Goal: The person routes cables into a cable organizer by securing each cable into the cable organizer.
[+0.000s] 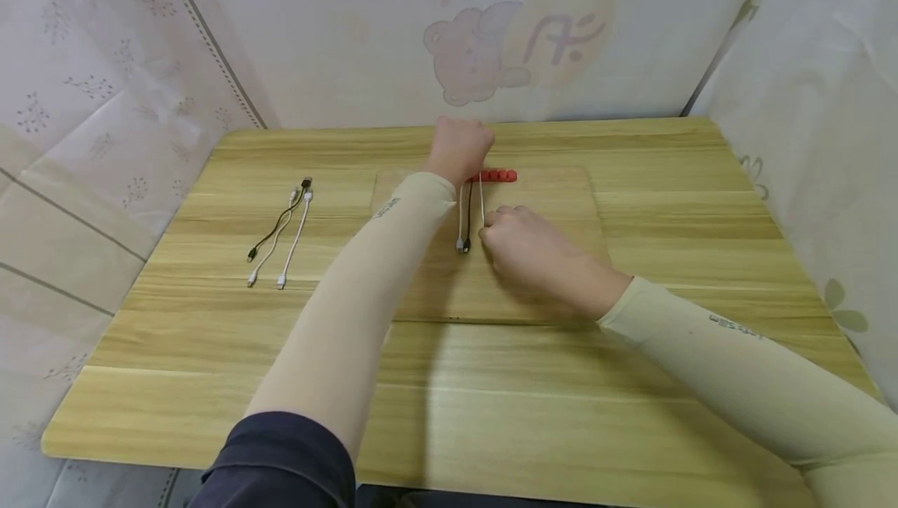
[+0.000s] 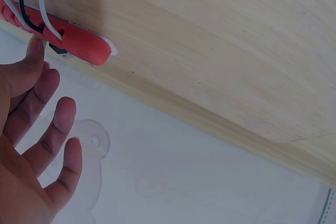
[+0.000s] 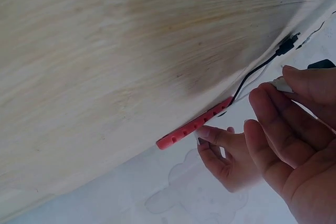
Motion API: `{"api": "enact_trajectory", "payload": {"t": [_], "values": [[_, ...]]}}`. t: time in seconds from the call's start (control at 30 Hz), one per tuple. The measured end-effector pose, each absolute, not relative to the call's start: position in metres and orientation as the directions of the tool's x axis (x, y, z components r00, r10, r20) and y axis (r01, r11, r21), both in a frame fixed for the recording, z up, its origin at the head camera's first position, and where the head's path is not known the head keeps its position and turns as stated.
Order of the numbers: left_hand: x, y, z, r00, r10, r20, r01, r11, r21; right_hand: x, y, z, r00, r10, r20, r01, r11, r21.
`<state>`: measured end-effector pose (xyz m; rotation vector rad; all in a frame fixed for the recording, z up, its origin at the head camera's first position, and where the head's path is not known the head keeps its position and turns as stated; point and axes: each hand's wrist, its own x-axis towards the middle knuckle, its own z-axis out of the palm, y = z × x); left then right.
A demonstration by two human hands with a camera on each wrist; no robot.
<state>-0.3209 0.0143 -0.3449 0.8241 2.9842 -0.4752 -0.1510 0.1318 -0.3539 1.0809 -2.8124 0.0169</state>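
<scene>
A red cable holder (image 1: 499, 175) lies toward the table's back edge, with a black cable (image 1: 469, 212) and two white ones running through its slots. My right hand (image 1: 522, 243) pinches the near end of the right-hand white cable (image 1: 482, 198); its pale connector (image 3: 282, 84) shows between thumb and fingers in the right wrist view. Behind the holder, my left hand (image 1: 459, 151) pinches the white cable's far end between thumb and index finger, its other fingers loosely bent. The black cable and the other white cable (image 1: 460, 216) lie side by side, their plugs toward me.
On the table's left lie three loose short cables, one black (image 1: 270, 237) and two white, including the rightmost white cable (image 1: 295, 241). A thin square board (image 1: 561, 290) lies under the holder. Patterned curtains (image 1: 316, 33) stand behind and beside the wooden table (image 1: 210, 360).
</scene>
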Motion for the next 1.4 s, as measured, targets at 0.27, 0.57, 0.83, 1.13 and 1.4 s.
{"api": "enact_trajectory", "payload": {"t": [0.27,0.57,0.83,1.13,1.4], "values": [[-0.329,0.018,-0.349,-0.870,0.490,-0.061,0.487,0.829,-0.276,-0.154,0.130,-0.357,-0.731,-0.674,0.103,-0.669,0.739,0.085],[-0.324,0.012,-0.353,-0.884,0.466,-0.047,0.465,0.862,-0.204,-0.154,0.128,-0.360,-0.736,-0.667,0.113,-0.669,0.743,0.028],[-0.320,0.008,-0.356,-0.897,0.425,-0.123,0.443,0.870,-0.219,-0.147,0.126,-0.363,-0.740,-0.671,0.056,-0.669,0.742,0.046],[-0.320,0.003,-0.358,-0.879,0.413,-0.239,0.454,0.878,-0.153,-0.145,0.125,-0.363,-0.759,-0.651,0.024,-0.650,0.759,0.038],[-0.314,-0.010,-0.340,-0.853,0.475,-0.215,0.508,0.851,-0.137,-0.146,0.125,-0.358,-0.799,-0.602,-0.009,-0.602,0.799,0.012]]}}
